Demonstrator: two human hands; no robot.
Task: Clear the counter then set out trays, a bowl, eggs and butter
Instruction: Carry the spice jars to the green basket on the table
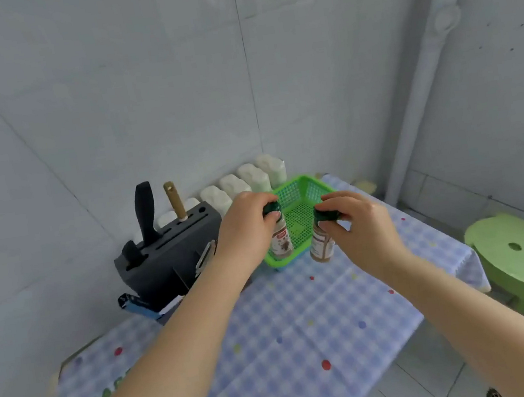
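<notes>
My left hand (248, 223) grips the dark green cap of a spice jar (280, 240) and holds it over the near left corner of a green plastic basket (300, 193). My right hand (354, 219) holds a second spice jar (322, 246) by its green cap, just outside the basket's near right edge. Both jars hang upright with brown powder inside. The basket stands at the far end of a counter covered by a blue checked cloth (289, 329).
A dark knife block (164, 259) with a black-handled knife and a wooden-handled tool stands left of the basket. Several white containers (244, 180) line the tiled wall behind. A blue box (141, 305) lies by the block. A green stool (518, 256) stands right of the counter.
</notes>
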